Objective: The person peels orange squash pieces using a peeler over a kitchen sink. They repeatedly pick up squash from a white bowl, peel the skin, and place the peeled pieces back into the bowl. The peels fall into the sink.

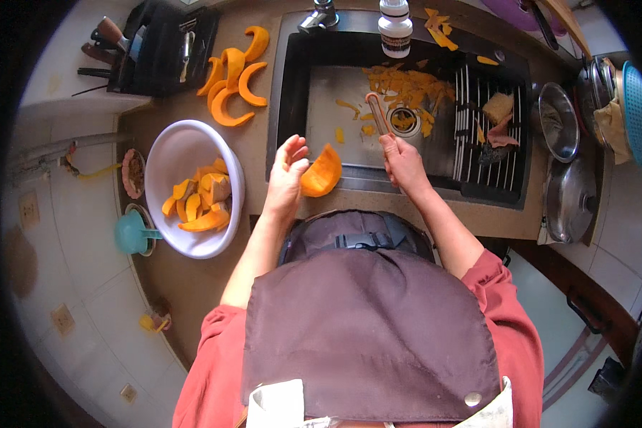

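My left hand (286, 174) is at the sink's front edge, its fingers raised and partly spread. Its thumb meets the side of an orange pumpkin wedge (322, 174); whether the hand grips the wedge is hidden. In my right hand (404, 163) is a peeler (376, 109) with a reddish frame, pointing over the basin. Beneath it, pumpkin peelings (406, 85) lie on the steel floor of the sink (348, 155), around the drain (404, 120). On the left, a white plastic basin (158, 160) holds several cut pumpkin chunks (198, 198). Several curved pumpkin slices (251, 85) lie on the counter behind it.
A faucet (321, 18) and a white bottle (395, 35) stand behind the sink. A wire rack (468, 160) with a sponge (497, 108) spans its right side. A knife block (123, 64) is at far left, metal bowls (559, 123) at right. A teal ladle (131, 232) sits beside the basin.
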A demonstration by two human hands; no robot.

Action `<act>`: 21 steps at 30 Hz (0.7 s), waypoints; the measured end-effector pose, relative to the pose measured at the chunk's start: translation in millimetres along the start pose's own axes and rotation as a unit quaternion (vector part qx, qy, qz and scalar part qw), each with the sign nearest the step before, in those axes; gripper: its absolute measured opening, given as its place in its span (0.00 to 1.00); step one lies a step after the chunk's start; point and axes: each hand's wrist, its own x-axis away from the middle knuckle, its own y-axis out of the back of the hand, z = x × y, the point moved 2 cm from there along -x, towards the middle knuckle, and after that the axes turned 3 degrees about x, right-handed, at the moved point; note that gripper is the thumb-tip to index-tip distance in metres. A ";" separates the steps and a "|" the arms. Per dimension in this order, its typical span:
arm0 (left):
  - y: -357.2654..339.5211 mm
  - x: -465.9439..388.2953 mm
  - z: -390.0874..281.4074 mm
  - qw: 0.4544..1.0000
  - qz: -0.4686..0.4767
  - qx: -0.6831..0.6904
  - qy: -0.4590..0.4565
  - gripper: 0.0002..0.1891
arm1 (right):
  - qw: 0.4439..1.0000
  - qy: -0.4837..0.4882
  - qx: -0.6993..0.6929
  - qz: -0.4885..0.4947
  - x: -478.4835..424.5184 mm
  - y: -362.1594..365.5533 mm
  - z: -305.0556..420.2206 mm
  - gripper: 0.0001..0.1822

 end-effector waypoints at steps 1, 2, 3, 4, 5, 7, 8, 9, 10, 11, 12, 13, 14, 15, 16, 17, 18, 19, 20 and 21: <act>11.1 -6.2 11.1 0.990 0.045 -0.132 -0.013 0.29 | 1.000 -0.009 0.003 0.014 0.4 1.8 0.2 0.23; 20.1 -7.1 23.4 0.939 0.098 -0.321 -0.071 0.31 | 0.999 -0.017 0.006 0.028 3.5 2.5 0.0 0.23; 20.0 -5.3 28.3 0.847 0.150 -0.495 -0.123 0.34 | 0.999 -0.029 0.009 0.038 7.6 3.0 -2.1 0.23; 19.9 1.3 31.4 0.796 0.153 -0.573 -0.118 0.41 | 0.999 -0.030 0.010 0.044 11.8 3.2 -3.6 0.23; 20.6 2.3 41.8 0.799 0.119 -0.580 -0.108 0.38 | 0.999 -0.020 0.027 0.042 12.2 3.0 -9.9 0.23; 14.4 3.9 42.6 0.725 0.174 -0.661 -0.084 0.32 | 0.998 0.000 0.056 0.036 11.8 0.5 -21.2 0.23; 9.4 3.0 43.9 0.675 0.157 -0.705 -0.151 0.26 | 0.998 -0.005 0.058 0.039 10.0 -1.7 -25.6 0.23; 9.8 -0.4 47.0 0.685 0.159 -0.696 -0.146 0.24 | 0.997 -0.010 0.061 0.043 10.4 -3.4 -24.9 0.23; 10.0 -6.7 49.7 0.695 0.160 -0.687 -0.141 0.23 | 0.997 -0.016 0.065 0.046 10.8 -4.4 -24.5 0.23; 10.2 -12.2 51.4 0.704 0.162 -0.677 -0.137 0.21 | 0.997 -0.018 0.057 0.040 11.4 -3.9 -24.3 0.23; 10.8 -16.6 44.7 0.712 0.180 -0.672 -0.095 0.21 | 0.998 -0.018 0.050 0.035 10.8 -2.8 -22.3 0.23; 14.6 -20.6 46.1 0.744 0.164 -0.640 -0.100 0.22 | 0.999 -0.019 0.042 0.029 10.3 -1.6 -19.9 0.22; 20.1 -25.4 52.3 0.775 0.147 -0.606 -0.105 0.22 | 0.999 -0.038 0.002 0.027 11.1 2.7 -17.2 0.22; 26.5 -30.4 58.1 0.803 0.128 -0.571 -0.110 0.23 | 0.997 -0.057 -0.039 0.028 12.7 8.8 -12.7 0.22; 29.5 -41.1 60.7 0.802 0.106 -0.574 -0.131 0.27 | 0.994 -0.075 -0.079 0.028 13.5 12.9 -10.7 0.22; 32.4 -54.0 66.7 0.818 0.089 -0.565 -0.059 0.27 | 0.991 -0.081 -0.099 0.028 13.0 13.4 -10.8 0.22; 30.3 -67.3 70.8 0.830 0.073 -0.553 0.013 0.27 | 0.989 -0.089 -0.119 0.026 12.3 13.6 -13.8 0.21; 30.3 -80.8 76.5 0.839 0.055 -0.534 0.086 0.27 | 0.986 -0.097 -0.135 0.026 11.8 13.0 -16.3 0.21; 33.4 -98.8 88.3 0.859 0.053 -0.497 0.114 0.30 | 0.989 -0.100 -0.111 0.022 11.3 11.3 -18.3 0.22; 34.6 -112.1 100.9 0.908 0.090 -0.338 0.231 0.33 | 0.988 -0.115 -0.098 0.025 10.9 10.7 -21.5 0.22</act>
